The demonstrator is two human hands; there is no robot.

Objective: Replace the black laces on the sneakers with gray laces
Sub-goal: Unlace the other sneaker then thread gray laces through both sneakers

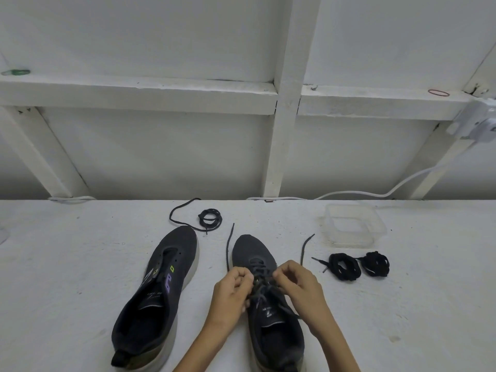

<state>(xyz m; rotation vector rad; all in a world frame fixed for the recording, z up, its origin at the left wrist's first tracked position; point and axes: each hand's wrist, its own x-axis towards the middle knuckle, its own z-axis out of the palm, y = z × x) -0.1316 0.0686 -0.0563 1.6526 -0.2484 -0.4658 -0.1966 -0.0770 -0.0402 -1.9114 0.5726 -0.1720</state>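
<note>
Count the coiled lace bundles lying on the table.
3. One coil lies beyond the toe of the unlaced sneaker. A black bundle and a second black bundle sit side by side, right of the laced sneaker. None seems hidden.

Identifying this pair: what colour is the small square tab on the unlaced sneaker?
Lime green tab, head view.

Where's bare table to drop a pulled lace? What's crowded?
Free: table left of the unlaced sneaker; also near right, below the two black lace bundles. Crowded: centre, where left hand and right hand pinch the lace on the other sneaker, and back right by the clear container.
</note>
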